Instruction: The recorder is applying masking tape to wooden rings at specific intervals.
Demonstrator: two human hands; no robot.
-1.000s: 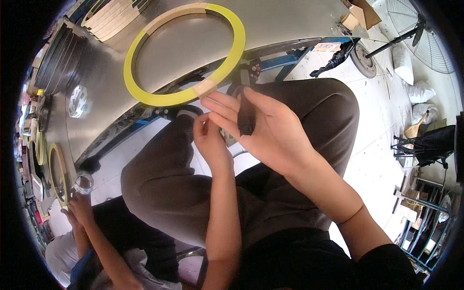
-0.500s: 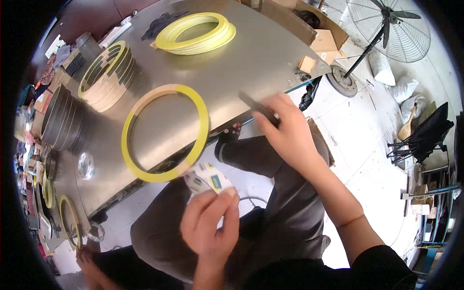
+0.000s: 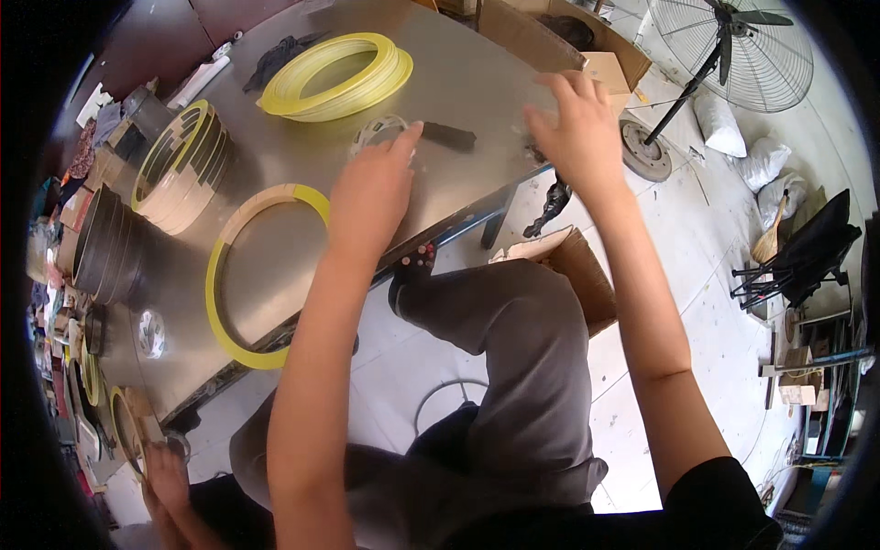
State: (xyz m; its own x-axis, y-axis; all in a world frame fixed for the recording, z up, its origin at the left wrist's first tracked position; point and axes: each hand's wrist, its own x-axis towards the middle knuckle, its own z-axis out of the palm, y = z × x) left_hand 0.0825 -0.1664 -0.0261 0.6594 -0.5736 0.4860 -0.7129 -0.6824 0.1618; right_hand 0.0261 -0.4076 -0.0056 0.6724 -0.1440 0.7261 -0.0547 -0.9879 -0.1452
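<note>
Over the metal table, my left hand (image 3: 371, 197) has its fingers at a roll of white printed tape (image 3: 364, 137), gripping its near side; the thumb is hidden. Just right of those fingertips lies a dark, narrow tool (image 3: 447, 137), its exact kind unclear. My right hand (image 3: 579, 128) is raised by the table's right edge, fingers apart and holding nothing. A flat yellow ring (image 3: 214, 284) with a tan section rests on the table left of my left forearm, partly overhanging the near edge and partly hidden by the arm.
Stacked yellow rings (image 3: 339, 78), tan-and-yellow rings (image 3: 183, 174) and dark rings (image 3: 105, 247) stand on the table (image 3: 458, 55). A clear tape roll (image 3: 151, 333) is at left. Another person's hands (image 3: 165, 477) hold a ring. An open carton (image 3: 587, 284) and a fan (image 3: 729, 46) are at right.
My left hand has carried the tape roll from over my lap up to the table. My right hand has let go of the dark tool, now on the table, and moved up and right.
</note>
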